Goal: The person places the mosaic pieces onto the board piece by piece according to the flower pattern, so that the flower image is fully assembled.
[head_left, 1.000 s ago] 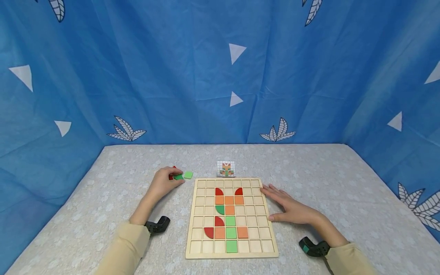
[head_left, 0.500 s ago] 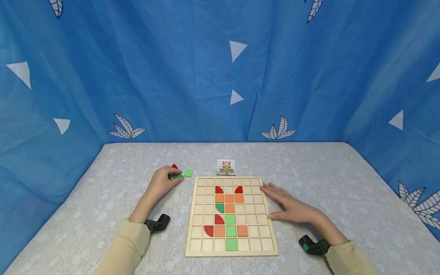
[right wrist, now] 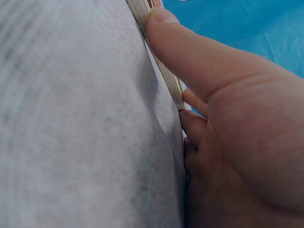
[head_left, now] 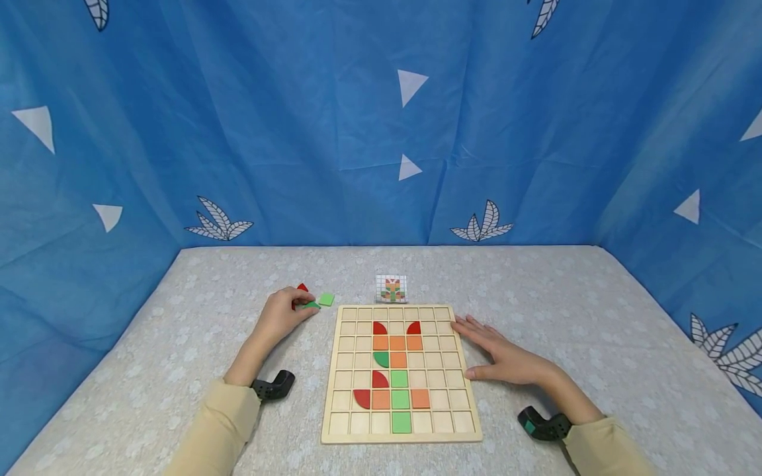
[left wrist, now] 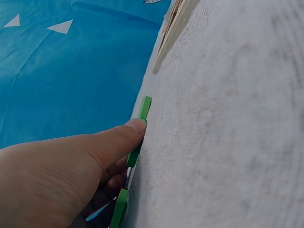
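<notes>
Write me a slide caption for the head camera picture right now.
Left hand pinching a green piece, right hand touching the edge of a partly filled wooden grid board.

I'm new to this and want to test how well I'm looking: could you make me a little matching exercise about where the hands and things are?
Column one:
1. picture card
2. left hand
3. right hand
4. loose light green square

Column two:
A. touching the right edge of the board
B. on the tabletop, between the left hand and the picture card
C. just beyond the board's far edge
D. left of the board, fingers at a dark green piece

Right pairs: 1-C, 2-D, 3-A, 4-B
</notes>
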The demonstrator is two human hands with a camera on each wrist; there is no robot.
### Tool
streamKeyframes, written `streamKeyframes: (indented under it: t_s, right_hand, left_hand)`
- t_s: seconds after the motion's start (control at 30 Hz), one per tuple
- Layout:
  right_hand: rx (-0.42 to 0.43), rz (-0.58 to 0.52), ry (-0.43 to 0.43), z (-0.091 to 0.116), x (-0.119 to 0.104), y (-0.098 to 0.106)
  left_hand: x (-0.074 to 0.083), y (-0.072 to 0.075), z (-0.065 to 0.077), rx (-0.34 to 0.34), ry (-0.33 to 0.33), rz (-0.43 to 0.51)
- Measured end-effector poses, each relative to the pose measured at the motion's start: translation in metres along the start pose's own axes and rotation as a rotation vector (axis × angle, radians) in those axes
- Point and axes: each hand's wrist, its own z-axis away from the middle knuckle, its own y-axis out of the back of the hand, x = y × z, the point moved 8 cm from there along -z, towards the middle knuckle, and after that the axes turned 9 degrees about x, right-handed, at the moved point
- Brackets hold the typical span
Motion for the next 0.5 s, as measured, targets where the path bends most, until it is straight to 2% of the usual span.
streamKeyframes:
  t_s: [0.23,0.5]
  right_hand:
    - [-0.001,-0.005,-0.007,0.0001,0.0000,-0.0001]
    - [0.000,-0.004,-0.007,-0.0001,0.0015,-0.0006]
  left_hand:
    - [-0.0006,0.0026,0.0000,0.048,-0.001,0.003]
    - [0.0002,0.0047,-0.0002,0.064,0.020,0.034]
